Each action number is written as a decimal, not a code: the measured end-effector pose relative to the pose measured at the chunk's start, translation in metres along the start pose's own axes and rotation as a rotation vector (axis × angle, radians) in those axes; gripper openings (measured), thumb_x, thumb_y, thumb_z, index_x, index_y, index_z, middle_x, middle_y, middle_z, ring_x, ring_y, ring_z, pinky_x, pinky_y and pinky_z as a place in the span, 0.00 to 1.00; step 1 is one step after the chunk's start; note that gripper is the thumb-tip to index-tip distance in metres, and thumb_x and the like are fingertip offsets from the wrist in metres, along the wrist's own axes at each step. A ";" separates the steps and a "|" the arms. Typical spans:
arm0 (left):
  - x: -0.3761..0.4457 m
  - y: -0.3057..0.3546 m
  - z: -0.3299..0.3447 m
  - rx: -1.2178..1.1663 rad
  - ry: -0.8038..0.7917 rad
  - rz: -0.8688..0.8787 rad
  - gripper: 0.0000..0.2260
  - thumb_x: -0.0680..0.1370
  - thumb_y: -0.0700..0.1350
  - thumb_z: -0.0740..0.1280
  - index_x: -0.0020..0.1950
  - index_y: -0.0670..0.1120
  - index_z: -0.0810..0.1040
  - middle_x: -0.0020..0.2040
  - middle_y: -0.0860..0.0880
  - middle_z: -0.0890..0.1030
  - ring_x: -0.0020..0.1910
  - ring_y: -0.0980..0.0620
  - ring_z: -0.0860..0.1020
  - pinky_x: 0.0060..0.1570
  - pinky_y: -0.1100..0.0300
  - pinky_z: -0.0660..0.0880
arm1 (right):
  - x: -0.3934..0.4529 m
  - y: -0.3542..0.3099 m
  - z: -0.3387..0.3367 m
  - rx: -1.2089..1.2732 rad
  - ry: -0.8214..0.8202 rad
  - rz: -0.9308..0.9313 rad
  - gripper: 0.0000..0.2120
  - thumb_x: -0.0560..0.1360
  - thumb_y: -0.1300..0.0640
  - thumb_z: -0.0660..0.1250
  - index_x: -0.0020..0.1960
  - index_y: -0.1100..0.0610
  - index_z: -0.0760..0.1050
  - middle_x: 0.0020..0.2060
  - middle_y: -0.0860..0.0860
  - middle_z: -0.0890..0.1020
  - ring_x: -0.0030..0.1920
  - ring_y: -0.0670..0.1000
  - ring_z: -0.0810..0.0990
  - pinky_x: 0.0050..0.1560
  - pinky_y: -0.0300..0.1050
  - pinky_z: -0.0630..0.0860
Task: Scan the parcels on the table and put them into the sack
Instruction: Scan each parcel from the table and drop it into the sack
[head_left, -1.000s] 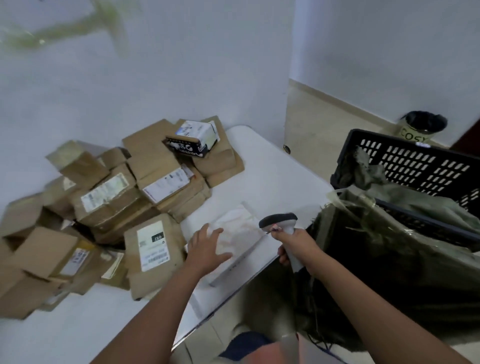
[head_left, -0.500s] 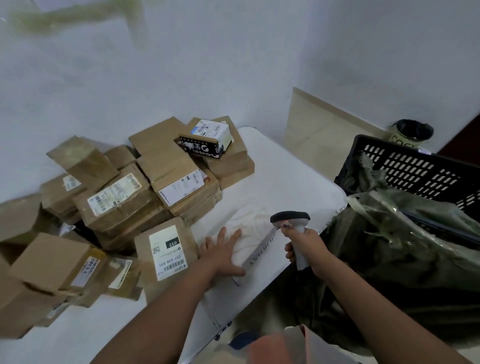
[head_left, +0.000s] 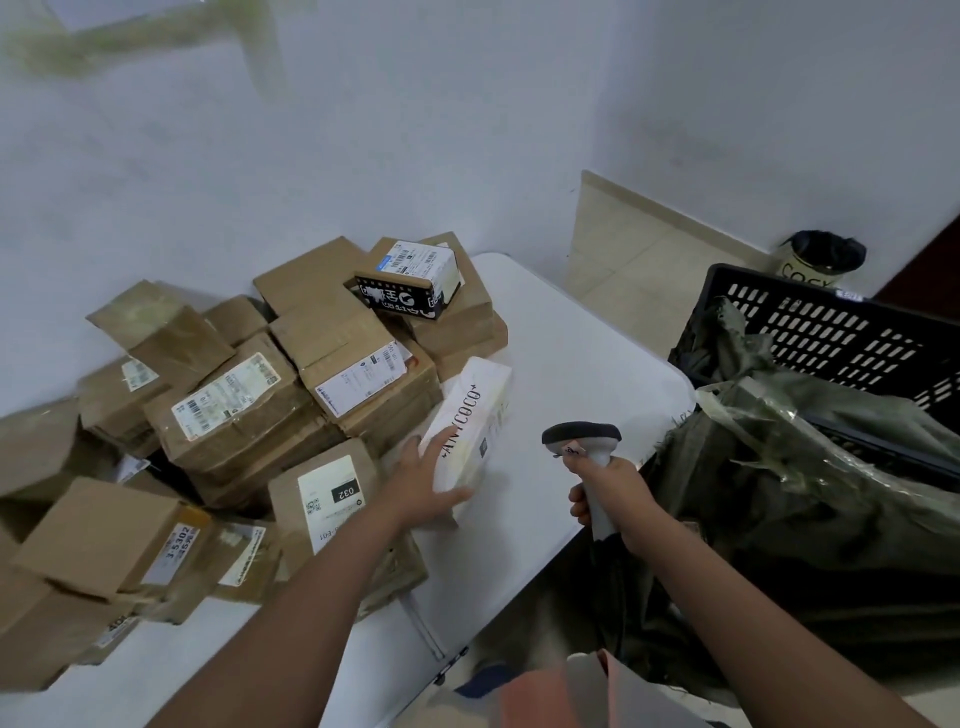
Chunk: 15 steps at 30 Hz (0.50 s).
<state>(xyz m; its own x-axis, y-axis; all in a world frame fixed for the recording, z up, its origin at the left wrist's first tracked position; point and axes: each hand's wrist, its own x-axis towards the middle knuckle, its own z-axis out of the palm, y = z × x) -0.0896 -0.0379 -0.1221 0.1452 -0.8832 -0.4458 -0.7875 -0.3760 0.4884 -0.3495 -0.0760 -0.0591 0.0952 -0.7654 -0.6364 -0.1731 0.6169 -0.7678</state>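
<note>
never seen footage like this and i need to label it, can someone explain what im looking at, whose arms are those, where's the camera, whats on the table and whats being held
There is no machine here. The two arms belong to a person, and the single camera is worn on their head, looking forward and down, so you see roughly what they see.

The white table stands against a wall and carries a heap of brown cardboard parcels, many with printed shipping labels. A small black and white box sits on top of the heap.

The left hand holds a white box, tilted up on its side with printed lettering facing the camera. The right hand grips a handheld barcode scanner by its handle.

To the right, beside the table, a dark green sack hangs open, lining a black plastic crate.
</note>
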 end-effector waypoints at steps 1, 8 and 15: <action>-0.001 0.001 0.004 0.003 0.022 -0.022 0.38 0.73 0.59 0.70 0.76 0.66 0.51 0.76 0.46 0.56 0.71 0.40 0.64 0.66 0.46 0.71 | 0.000 -0.001 -0.001 -0.012 0.001 -0.005 0.10 0.78 0.55 0.68 0.49 0.63 0.74 0.31 0.57 0.78 0.27 0.53 0.76 0.29 0.43 0.73; -0.004 0.010 0.000 -0.935 0.001 -0.175 0.28 0.75 0.39 0.72 0.69 0.61 0.68 0.67 0.43 0.70 0.56 0.40 0.79 0.43 0.50 0.83 | -0.001 -0.019 -0.020 -0.042 0.036 -0.078 0.12 0.77 0.52 0.68 0.50 0.62 0.75 0.30 0.57 0.79 0.26 0.52 0.77 0.28 0.42 0.75; -0.011 0.016 0.031 -1.202 -0.048 -0.261 0.29 0.74 0.36 0.72 0.69 0.57 0.67 0.64 0.40 0.73 0.58 0.39 0.78 0.47 0.50 0.82 | -0.011 -0.043 -0.026 0.074 0.025 -0.055 0.12 0.78 0.52 0.68 0.47 0.62 0.75 0.30 0.56 0.78 0.25 0.51 0.77 0.27 0.40 0.75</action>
<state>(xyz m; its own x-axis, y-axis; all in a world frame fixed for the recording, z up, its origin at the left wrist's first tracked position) -0.1228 -0.0255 -0.1329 0.1738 -0.7412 -0.6484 0.3173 -0.5812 0.7494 -0.3683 -0.0990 -0.0174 0.0778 -0.8021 -0.5921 -0.0953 0.5852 -0.8053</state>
